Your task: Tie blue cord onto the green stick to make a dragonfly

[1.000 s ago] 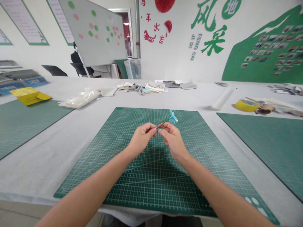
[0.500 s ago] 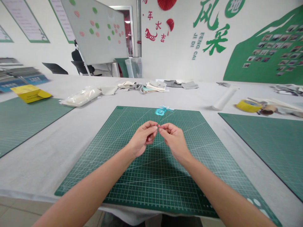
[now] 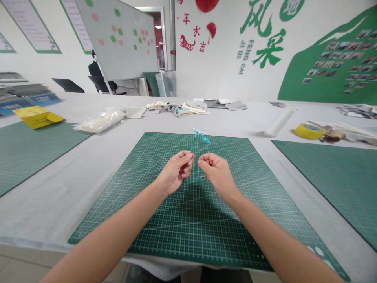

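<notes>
A small artificial flower (image 3: 204, 138) with blue and white petals on a thin green stem stands above the far part of a green cutting mat (image 3: 165, 224). My left hand (image 3: 177, 169) pinches the lower stem between thumb and fingertips, and the blossom leans to the right. Just beside it, a small gap away, my right hand (image 3: 216, 171) is closed with thumb against forefinger. Whatever its fingertips may hold is too small to make out. Both hands are raised over the mat.
More cutting mats lie left (image 3: 38, 149) and right (image 3: 332, 177). A yellow folded card (image 3: 38, 116), a clear plastic bag (image 3: 101, 121), fabric scraps (image 3: 194, 107), a white roll (image 3: 279, 122) and a yellow tape roll (image 3: 310, 131) lie around the table.
The flower has turned, its blue petals swinging to the right and its stem standing more upright. My hands, touching at the fingertips before, have parted slightly, the left shifting a little left.
</notes>
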Demonstrator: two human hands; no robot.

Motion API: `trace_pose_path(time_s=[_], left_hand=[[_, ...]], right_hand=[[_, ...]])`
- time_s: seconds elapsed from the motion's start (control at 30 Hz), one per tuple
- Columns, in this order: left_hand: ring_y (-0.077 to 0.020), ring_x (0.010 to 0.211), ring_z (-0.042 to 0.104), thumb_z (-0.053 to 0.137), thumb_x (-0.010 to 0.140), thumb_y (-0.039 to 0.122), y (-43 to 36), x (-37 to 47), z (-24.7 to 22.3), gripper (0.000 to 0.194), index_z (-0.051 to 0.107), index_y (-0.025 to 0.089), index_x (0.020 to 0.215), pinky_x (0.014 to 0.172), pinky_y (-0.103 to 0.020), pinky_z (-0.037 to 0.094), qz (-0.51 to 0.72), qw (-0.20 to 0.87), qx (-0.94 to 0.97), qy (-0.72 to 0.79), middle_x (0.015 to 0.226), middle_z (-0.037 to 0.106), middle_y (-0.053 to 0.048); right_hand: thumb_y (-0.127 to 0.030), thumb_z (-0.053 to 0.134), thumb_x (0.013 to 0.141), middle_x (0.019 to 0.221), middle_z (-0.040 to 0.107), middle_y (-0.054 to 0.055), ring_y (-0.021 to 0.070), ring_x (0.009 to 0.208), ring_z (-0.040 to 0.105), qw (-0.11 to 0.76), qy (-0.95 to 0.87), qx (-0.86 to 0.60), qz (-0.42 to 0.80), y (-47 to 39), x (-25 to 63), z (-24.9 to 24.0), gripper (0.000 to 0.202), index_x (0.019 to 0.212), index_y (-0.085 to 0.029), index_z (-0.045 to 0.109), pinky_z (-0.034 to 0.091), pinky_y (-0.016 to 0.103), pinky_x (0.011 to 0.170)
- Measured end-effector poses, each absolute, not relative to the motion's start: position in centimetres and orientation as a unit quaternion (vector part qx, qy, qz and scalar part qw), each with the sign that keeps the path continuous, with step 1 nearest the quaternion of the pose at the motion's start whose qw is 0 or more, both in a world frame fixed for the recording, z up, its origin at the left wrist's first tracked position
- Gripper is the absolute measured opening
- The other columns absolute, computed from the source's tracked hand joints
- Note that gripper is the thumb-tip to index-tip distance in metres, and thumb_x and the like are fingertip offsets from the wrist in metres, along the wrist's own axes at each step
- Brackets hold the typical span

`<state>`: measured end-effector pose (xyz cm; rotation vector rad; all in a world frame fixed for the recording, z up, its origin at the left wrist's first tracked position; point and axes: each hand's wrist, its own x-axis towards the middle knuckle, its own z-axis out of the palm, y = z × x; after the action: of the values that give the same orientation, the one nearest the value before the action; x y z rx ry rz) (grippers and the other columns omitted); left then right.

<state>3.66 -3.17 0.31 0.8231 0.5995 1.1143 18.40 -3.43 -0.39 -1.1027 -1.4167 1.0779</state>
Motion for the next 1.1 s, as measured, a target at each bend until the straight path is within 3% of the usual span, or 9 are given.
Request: trace_pose_path(time_s=[1.1], left_hand=[[-0.0021,0.051,0.038,0.068,0.075,0.025,-2.6,3.0,0.3,0.018,0.055,0.015,0.082,0.043,-0.013,0.030,0.544,0.723,0.336,0.263,0.067,0.043,0.004]], right_hand=[[-0.031,0.061,0.072,0.049,0.038,-0.007,0.0057,0.041,0.026,0.483,-0.586,-0.500,0.417,-1.3,21.1,-0.5,0.014,0.071,-0.017,0.058,0.020,0.021,0.039]])
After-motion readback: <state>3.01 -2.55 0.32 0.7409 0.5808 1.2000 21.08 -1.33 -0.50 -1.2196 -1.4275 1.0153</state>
